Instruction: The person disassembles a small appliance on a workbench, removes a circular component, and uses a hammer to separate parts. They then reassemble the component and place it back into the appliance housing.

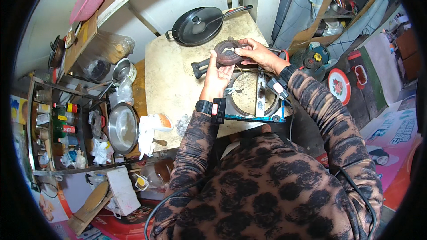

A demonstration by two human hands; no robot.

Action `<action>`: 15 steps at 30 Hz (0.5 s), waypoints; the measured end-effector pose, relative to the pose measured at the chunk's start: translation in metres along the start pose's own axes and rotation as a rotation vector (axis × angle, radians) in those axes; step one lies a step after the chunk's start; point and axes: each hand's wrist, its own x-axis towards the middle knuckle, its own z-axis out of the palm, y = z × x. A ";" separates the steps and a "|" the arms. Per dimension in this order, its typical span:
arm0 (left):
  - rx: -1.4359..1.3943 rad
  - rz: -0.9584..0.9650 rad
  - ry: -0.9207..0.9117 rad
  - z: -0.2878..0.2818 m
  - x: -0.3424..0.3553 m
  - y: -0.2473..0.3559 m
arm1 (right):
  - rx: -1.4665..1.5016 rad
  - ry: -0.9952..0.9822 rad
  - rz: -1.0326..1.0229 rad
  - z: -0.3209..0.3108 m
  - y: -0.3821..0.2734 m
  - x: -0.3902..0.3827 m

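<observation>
A round, dark brown gas burner (226, 57) with a black stem at its left is held up between my two hands. My left hand (217, 76) supports it from below, thumb up along its near side. From the right, my right hand (260, 54) grips its edge, the thumb over the top face. Just nearer to me, the open blue-edged gas stove frame (254, 118) lies on the pale table (164, 75), with a metal bar and a ring in it. Behind the burner sits a black wok (198, 26) with a lid and long handle.
A white tub (162, 122) and white cloth or plastic (147, 135) stand at the table's left edge. Further left are a metal basin (122, 129) and a bottle rack (62, 120). A gas cylinder (313, 60) and a red-rimmed plate (339, 86) are on the right.
</observation>
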 end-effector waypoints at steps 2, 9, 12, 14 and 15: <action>-0.014 -0.001 -0.048 -0.003 0.002 -0.003 | 0.060 0.010 0.042 -0.006 -0.002 -0.005; 0.242 -0.034 -0.108 -0.011 0.022 -0.010 | -0.046 -0.110 0.178 -0.032 -0.010 -0.028; 0.264 -0.037 -0.183 -0.007 0.025 -0.015 | -0.348 -0.054 0.124 -0.036 -0.022 -0.030; 0.313 0.020 -0.194 -0.001 0.025 -0.021 | -0.683 -0.092 -0.061 -0.035 -0.030 -0.029; 0.326 0.031 -0.218 0.001 0.024 -0.024 | -0.758 -0.119 -0.141 -0.035 -0.032 -0.030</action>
